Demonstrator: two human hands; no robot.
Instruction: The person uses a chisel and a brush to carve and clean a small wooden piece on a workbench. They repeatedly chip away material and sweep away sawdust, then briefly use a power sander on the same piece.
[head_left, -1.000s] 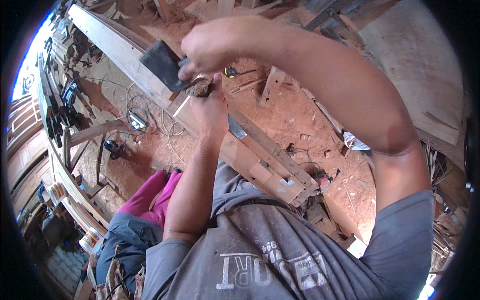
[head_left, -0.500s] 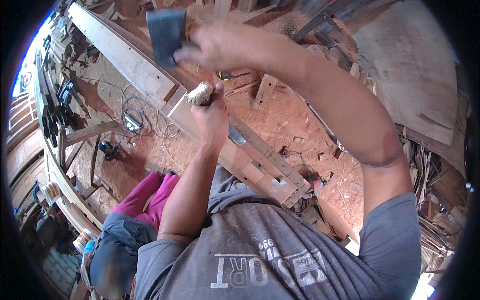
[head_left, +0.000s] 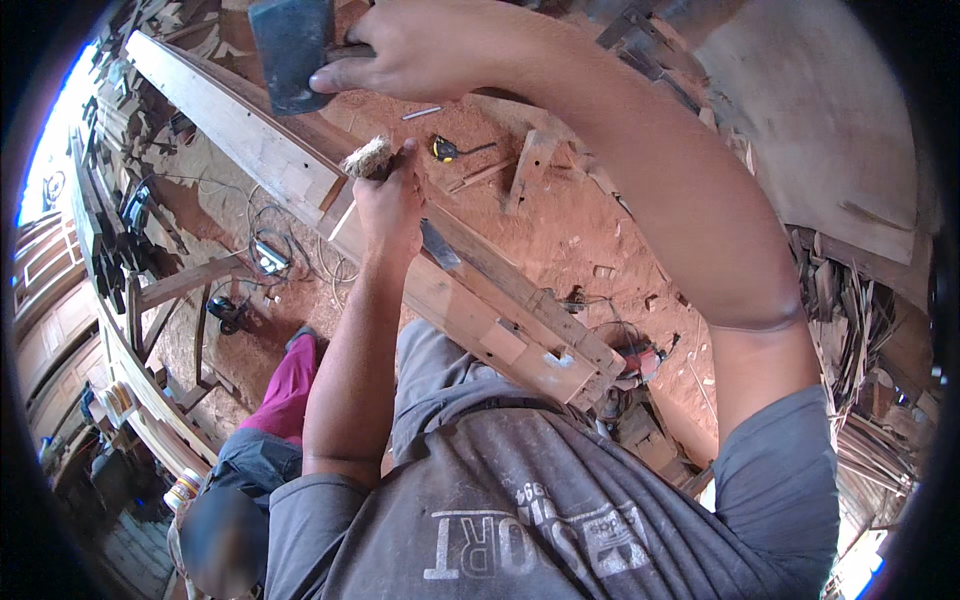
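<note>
My left hand is closed around a chisel. The frayed, pale top of its handle sticks up above my fist, and the flat metal blade shows below, over a long wooden beam. Up and to the left, my right hand grips a mallet with a dark, blocky head. My thumb lies against the head, and the handle is mostly hidden by my hand. The mallet head is above and apart from the chisel's top.
A pale plank lies along the far left of the beam. Beyond the beam, a yellow and black tape measure rests on sawdust-covered ground. A person in pink trousers is at lower left, near cables and a power strip. Scrap wood piles up at right.
The mallet in my right hand has moved up and left, away from the chisel. My left hand and the chisel have shifted left and slightly up in view.
</note>
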